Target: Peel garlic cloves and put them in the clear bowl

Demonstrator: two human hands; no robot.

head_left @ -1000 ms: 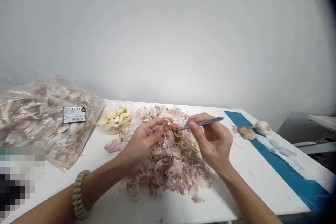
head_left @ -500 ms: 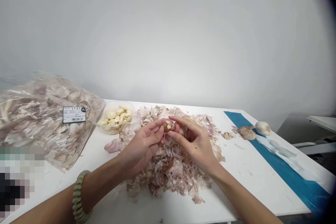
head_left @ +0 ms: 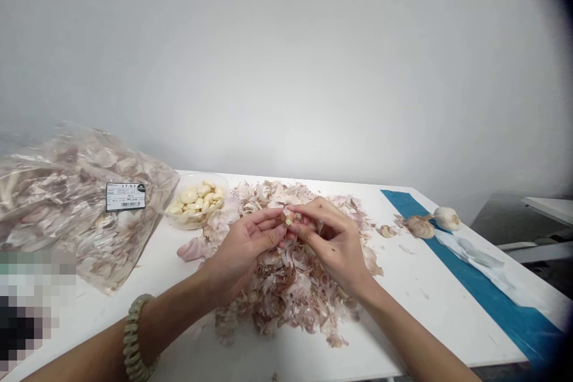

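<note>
Garlic clove point(head_left: 287, 218) — between left grip point(head_left: 238, 249) and right grip point(head_left: 335, 241)

Less brown on the clove point(head_left: 287, 218)

Garlic clove point(head_left: 287, 218) — partly behind fingertips point(head_left: 297, 209)

Off to my left I can read a single number, 17.63 point(head_left: 129, 186), printed along the top of a white label point(head_left: 117, 198) with a dark border. The label stands on the front of a clear plastic bag point(head_left: 85, 227). At its upper right corner sits a dark round mark point(head_left: 141, 187), whose details are too small for me to make out. Rows of fine print point(head_left: 123, 193) run below the number, too blurred to read, and a barcode point(head_left: 131, 204) lies near the bottom edge.
</note>
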